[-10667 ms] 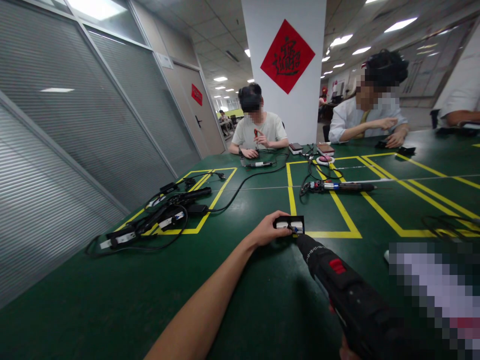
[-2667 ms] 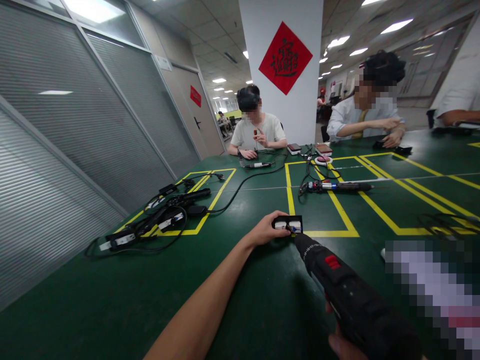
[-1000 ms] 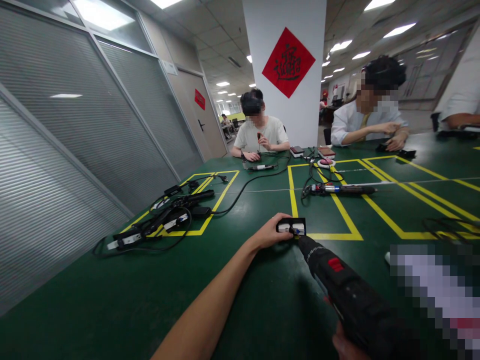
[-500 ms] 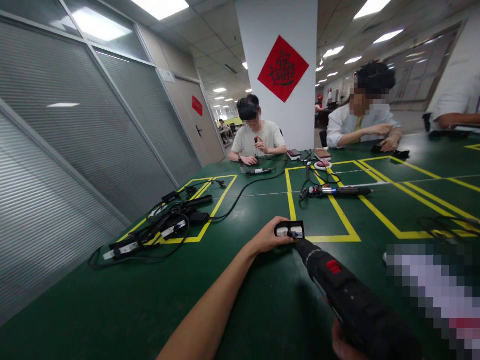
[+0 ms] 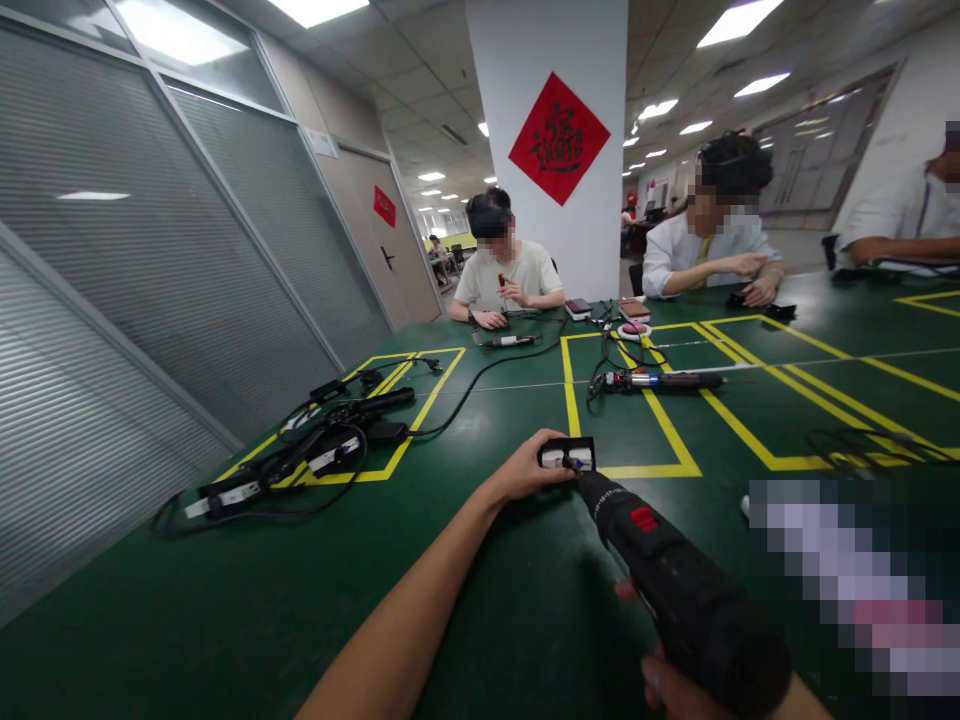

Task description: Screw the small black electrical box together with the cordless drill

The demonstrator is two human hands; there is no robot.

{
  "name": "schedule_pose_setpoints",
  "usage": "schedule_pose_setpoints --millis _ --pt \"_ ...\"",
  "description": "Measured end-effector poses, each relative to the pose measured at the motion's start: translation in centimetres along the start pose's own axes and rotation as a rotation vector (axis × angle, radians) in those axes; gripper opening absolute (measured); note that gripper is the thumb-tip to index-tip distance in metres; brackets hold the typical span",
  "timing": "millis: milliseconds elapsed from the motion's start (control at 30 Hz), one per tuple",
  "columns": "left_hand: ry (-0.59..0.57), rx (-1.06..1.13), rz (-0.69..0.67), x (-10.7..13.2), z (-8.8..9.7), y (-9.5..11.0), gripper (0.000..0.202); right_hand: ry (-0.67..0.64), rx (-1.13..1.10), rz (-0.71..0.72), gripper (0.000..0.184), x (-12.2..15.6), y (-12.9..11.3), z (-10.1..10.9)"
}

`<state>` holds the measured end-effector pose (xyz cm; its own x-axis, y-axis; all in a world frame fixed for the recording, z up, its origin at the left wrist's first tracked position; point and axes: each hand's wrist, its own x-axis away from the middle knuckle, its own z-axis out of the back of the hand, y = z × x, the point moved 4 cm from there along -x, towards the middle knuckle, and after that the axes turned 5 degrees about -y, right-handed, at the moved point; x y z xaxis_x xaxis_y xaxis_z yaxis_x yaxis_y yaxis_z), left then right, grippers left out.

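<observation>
My left hand is closed around the left end of a small black open box with white parts inside, its open side towards me. Low on the right, my right hand grips a black cordless drill with a red switch on top. The drill points away from me and its front end meets the box's lower edge. Most of my right hand is hidden under the drill body. Whether the bit touches the white parts, I cannot tell.
Black power adapters and cables lie on the green table at left. A slim corded electric screwdriver lies beyond the box. A coiled cable is at right. Co-workers sit across the table, one holding a screwdriver.
The whole view has shifted slightly. The drill has tilted a little and more of my right hand shows beneath it. My left hand keeps its hold on the box.
</observation>
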<state>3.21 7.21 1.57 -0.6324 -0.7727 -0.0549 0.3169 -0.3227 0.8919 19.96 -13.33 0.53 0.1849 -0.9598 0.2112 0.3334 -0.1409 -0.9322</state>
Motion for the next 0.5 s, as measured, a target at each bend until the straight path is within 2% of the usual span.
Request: schedule_pose_setpoints --millis 100,200,333,433,500 --pt "-0.009 -0.010 0.002 0.0 0.1 0.1 0.057 -0.023 -0.021 -0.016 0.044 -0.2 -0.2 0.0" --pt "-0.023 -0.004 0.003 -0.2 0.2 0.0 0.057 -0.051 -0.019 0.012 0.032 0.1 -1.4 0.2" --pt "-0.026 -0.005 -0.006 -0.4 0.3 0.0 0.056 -0.066 -0.007 0.051 0.028 0.4 -2.9 0.4" --pt "-0.038 0.004 -0.015 -0.4 0.3 0.0 0.056 -0.084 0.006 0.060 0.029 0.5 -3.0 0.2" --pt "-0.043 0.014 -0.018 -0.3 0.3 0.0 0.056 -0.088 0.007 0.054 0.023 0.5 -2.7 0.2"
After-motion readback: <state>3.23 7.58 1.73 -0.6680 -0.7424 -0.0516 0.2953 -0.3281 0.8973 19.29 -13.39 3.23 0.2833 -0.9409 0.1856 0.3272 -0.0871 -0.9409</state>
